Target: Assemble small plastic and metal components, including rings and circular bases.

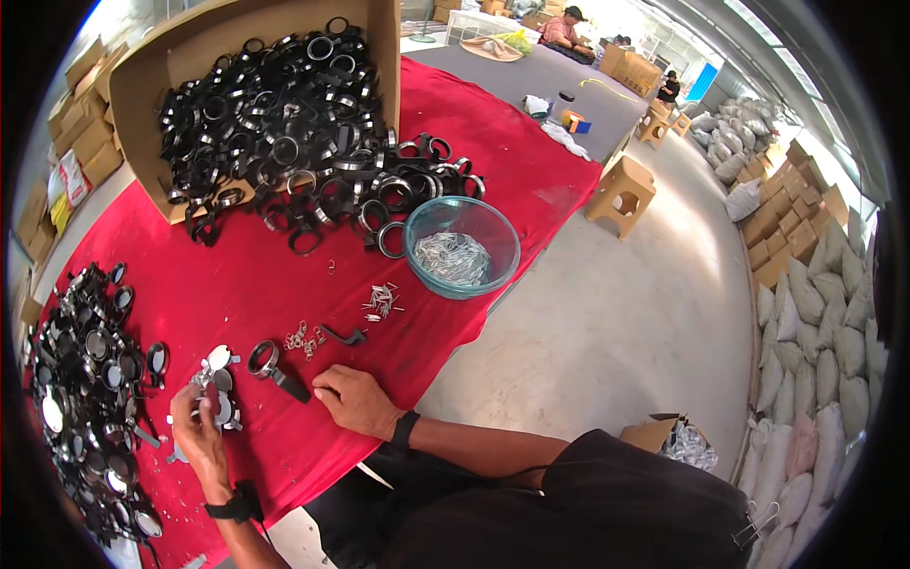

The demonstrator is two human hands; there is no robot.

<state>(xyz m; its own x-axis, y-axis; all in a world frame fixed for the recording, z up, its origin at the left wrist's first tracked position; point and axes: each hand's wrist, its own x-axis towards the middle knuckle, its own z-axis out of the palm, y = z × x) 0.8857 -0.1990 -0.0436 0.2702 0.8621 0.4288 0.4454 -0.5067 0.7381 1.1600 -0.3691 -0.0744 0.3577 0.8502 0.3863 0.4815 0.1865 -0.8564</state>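
Note:
My left hand (pixel 197 438) reaches over a small heap of silver disc pieces (pixel 224 381), thumb and fingers bent together around one of them. My right hand (pixel 358 402) rests on the red cloth with its fingers curled; its palm is hidden, so anything inside cannot be made out. Between the hands lies a black ring with a handle (pixel 275 368), the handle's end close to my right knuckles. Just beyond it are small metal clips (pixel 305 339), a black curved lever (pixel 345 336) and a scatter of short metal pins (pixel 382 302).
A tipped cardboard box (pixel 142 123) spills black rings (pixel 284 142) over the red cloth (pixel 531 142). A clear blue bowl (pixel 512 261) holds metal wire pieces near the edge. Assembled black parts (pixel 95 379) pile up at left. Stools (pixel 623 194) and sacks (pixel 806 360) stand right.

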